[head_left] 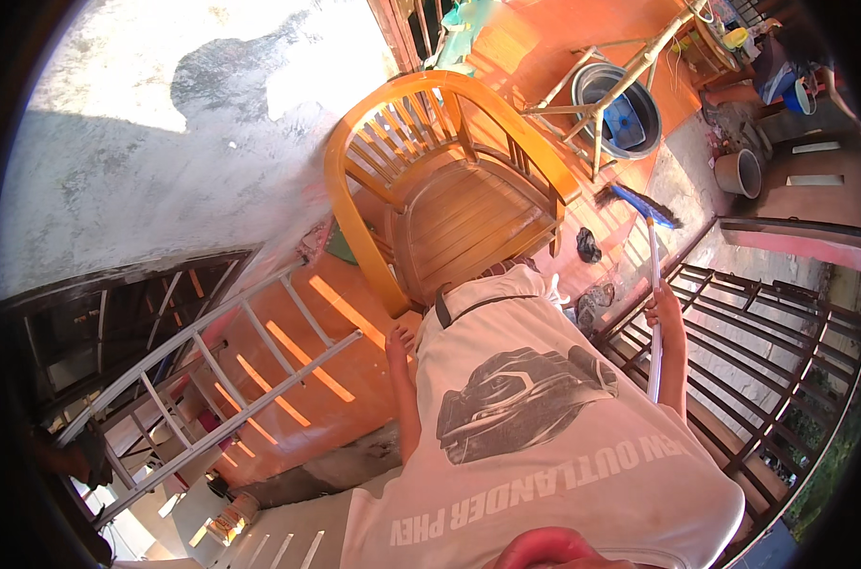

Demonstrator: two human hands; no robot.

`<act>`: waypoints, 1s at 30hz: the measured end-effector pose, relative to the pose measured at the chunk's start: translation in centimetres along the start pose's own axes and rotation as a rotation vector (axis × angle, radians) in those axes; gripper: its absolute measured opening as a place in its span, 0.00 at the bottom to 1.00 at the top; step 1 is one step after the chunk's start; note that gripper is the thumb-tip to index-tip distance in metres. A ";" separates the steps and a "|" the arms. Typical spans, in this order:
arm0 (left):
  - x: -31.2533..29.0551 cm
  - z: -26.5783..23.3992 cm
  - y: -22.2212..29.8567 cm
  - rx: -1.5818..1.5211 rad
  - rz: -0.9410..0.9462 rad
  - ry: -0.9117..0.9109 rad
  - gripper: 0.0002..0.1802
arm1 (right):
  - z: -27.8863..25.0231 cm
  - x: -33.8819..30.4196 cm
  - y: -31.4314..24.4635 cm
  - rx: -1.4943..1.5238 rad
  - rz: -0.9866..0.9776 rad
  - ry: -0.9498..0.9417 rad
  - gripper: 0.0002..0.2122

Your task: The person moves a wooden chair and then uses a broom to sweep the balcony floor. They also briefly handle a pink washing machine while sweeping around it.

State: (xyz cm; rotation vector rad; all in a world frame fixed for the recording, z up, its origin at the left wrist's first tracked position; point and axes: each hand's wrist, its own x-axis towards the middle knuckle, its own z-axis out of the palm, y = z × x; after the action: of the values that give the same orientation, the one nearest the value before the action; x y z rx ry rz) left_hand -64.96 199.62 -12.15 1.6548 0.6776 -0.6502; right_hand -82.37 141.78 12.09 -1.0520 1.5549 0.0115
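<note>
My right hand (665, 305) is closed round the pale handle of a broom (652, 251), held out to my right. The broom's blue head with dark bristles points away from me, over the floor near the gate. My left hand (400, 343) hangs at my left side with its fingers loosely apart and nothing in it. Close ahead of that hand stands a wooden armchair (478, 213) with a slatted back and a curved armrest. I cannot tell whether the hand touches the chair.
An aluminium ladder (250, 408) lies to the left. A dark metal gate (762, 370) is on the right. A small black bundle (589, 246) lies on the floor. Farther off are a bamboo frame (596, 142), a dark tub (653, 119) and a bucket (738, 174).
</note>
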 end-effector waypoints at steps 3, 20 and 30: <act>0.1 0.8 2.4 -0.014 -0.078 -0.034 0.29 | -0.1 -4.1 0.3 0.225 0.027 -0.057 0.26; -3.6 -1.5 -2.5 0.005 -0.172 -0.010 0.30 | 20.1 -10.1 -10.2 -0.068 -0.232 -0.791 0.26; -0.5 -0.9 -5.5 0.122 -0.331 -0.125 0.28 | -3.8 -17.3 2.8 -0.212 0.185 -0.390 0.29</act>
State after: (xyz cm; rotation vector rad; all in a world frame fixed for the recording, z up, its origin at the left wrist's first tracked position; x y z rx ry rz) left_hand -69.25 201.37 -15.29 1.6109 0.8431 -1.0416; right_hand -88.92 151.71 25.53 -0.9948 1.3051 0.4906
